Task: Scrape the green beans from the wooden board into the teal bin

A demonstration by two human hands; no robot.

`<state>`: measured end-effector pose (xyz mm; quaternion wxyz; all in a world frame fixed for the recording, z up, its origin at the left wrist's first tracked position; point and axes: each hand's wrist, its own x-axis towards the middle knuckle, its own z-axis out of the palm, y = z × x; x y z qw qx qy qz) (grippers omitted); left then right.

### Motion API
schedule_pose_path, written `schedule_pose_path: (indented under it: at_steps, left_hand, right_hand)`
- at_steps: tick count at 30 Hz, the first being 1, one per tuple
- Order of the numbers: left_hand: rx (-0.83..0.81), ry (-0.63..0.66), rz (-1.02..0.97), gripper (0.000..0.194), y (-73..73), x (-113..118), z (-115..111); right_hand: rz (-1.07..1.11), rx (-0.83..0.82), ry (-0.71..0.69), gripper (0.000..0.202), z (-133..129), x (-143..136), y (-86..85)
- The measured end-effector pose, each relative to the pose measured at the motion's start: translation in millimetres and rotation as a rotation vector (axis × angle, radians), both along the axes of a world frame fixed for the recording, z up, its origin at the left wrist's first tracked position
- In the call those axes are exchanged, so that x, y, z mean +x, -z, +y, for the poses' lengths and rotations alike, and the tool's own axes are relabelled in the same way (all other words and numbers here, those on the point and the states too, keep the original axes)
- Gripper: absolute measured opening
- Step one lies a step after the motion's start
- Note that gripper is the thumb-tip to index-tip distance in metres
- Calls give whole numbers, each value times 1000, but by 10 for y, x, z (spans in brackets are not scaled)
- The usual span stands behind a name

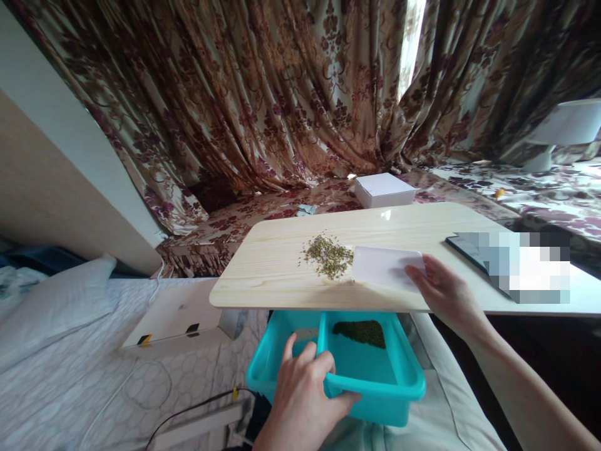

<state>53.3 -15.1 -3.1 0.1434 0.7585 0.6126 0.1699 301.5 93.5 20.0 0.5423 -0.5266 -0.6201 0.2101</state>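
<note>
My left hand (307, 391) grips the near rim of a teal plastic box (399, 391) by its divider, thumb on the outer wall. The box is held under the table's front edge. Dark green beans (361, 333) lie at the far end of its right compartment; a little pale matter (305, 333), partly hidden, is in the left one. My right hand (444, 288) pinches the right end of a shallow white tray (382, 266), thumb on top. The tray lies low over the wooden tabletop (267, 275), its left edge against a scattered pile of green beans (328, 255).
A dark-edged tablet-like device (474, 257), partly blurred out, lies at the table's right. Behind stands a white box (385, 188) before floral curtains (282, 94). A white carton (178, 319) and a cable (188, 410) lie at left; a lamp (570, 125) stands far right.
</note>
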Motion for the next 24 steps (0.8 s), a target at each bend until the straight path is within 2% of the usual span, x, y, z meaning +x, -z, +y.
schedule_pose_path:
  at_steps: [11, 16, 21, 24]
  left_hand:
    - [-37, 4, 4, 32, -39, -11, 4]
    - [-40, -4, 1, 32, -44, -15, -2]
    - [-38, -2, -1, 31, -39, -21, 10]
    - [-33, -7, 0, 32, -35, -24, 10]
  right_hand:
    - [-1, -12, 4, 41, -102, -18, -102]
    - [50, -46, -8, 41, -194, 30, -53]
    - [141, -139, -125, 40, -301, 74, 37]
    - [163, -114, -81, 37, -286, 82, 32]
